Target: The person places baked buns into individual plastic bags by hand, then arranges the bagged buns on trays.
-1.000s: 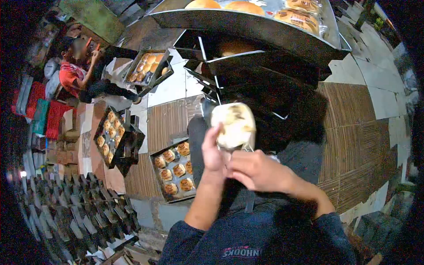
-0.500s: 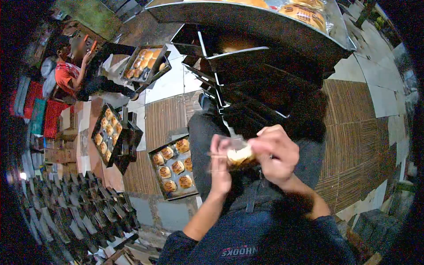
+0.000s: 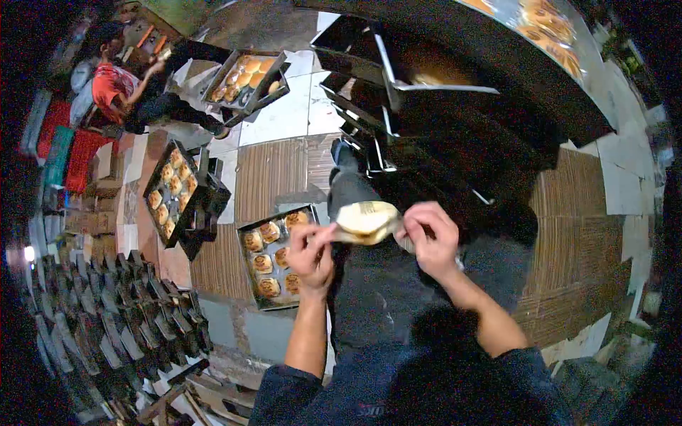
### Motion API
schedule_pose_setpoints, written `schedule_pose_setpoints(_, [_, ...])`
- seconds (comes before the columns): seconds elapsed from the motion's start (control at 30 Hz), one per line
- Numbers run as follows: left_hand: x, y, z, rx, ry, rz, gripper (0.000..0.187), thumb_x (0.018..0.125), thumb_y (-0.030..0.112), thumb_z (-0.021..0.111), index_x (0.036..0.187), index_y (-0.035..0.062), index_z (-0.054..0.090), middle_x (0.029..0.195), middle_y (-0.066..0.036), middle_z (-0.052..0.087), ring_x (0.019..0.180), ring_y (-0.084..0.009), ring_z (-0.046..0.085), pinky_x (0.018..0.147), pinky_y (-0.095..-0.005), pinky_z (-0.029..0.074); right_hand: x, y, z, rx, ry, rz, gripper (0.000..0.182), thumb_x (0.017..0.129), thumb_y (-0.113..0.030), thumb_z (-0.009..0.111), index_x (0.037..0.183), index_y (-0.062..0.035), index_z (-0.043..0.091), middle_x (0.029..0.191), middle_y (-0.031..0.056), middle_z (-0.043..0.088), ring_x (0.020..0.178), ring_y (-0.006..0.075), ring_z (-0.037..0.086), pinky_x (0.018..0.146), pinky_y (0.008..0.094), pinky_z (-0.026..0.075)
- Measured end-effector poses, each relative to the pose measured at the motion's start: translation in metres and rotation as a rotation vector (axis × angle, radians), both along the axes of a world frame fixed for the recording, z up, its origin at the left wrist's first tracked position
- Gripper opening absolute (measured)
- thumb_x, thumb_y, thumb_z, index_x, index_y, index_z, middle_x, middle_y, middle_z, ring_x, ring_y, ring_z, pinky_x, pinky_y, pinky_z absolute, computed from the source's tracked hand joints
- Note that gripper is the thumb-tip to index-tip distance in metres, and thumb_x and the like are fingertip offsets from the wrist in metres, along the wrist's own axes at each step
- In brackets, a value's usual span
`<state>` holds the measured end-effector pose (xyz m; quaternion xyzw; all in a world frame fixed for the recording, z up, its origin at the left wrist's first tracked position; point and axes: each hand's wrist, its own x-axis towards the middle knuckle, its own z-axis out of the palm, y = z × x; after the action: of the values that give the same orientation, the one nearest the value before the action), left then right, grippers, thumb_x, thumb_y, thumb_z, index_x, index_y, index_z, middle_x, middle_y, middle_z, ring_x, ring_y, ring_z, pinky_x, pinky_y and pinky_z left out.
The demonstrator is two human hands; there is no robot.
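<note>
A pale bun (image 3: 366, 219) hangs in front of my lap inside what looks like a clear plastic wrapper, slightly blurred by motion. My left hand (image 3: 311, 257) pinches the left end of it between thumb and finger. At the other end, my right hand (image 3: 433, 238) has its fingers closed on the gathered wrapper. Below my left hand, on the floor, lies a dark tray (image 3: 290, 307) of browned buns with dark markings, partly covered by that hand.
Another bun tray (image 3: 168, 243) rests on a dark stand at the left. Farther back is a third tray (image 3: 238, 108) near a seated person (image 3: 114, 92). Stacked dark trays (image 3: 387, 71) stand ahead of me. Wrapped buns (image 3: 547, 32) lie at the upper right.
My hands have moved apart, and the wrapped bun is now stretched between them, slightly higher. My left hand has shifted left over the floor tray. The view has turned a little.
</note>
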<state>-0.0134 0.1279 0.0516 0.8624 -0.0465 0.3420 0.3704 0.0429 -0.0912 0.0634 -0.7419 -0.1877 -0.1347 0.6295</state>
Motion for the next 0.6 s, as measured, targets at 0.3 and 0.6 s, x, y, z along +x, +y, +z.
schedule_pose_setpoints(0.3, [0.026,-0.029,-0.008,-0.149,-0.083,0.095,0.005,0.079,0.003,0.070,0.081,-0.0006,0.068,0.076,-0.011,0.065,0.069,-0.0232,0.063,0.064,-0.0314,0.050,0.039,0.039,-0.012,-0.108,-0.290,-0.082,0.009,0.076,-0.009,0.074,0.072,-0.0048,0.067,0.067,0.0097,0.058,0.056,0.0198,0.051,0.049,0.0303,0.038])
schedule_pose_setpoints(0.6, [-0.081,-0.028,0.007,-0.547,0.603,0.202,0.011,0.085,0.008,0.070,0.085,-0.0029,0.068,0.071,-0.003,0.062,0.066,-0.0071,0.053,0.060,-0.0227,0.042,-0.067,0.006,-0.061,-0.191,0.458,-0.206,0.033,0.091,-0.010,0.059,0.061,-0.0023,0.050,0.059,0.0003,0.042,0.054,0.0082,0.038,0.048,0.0279,0.028])
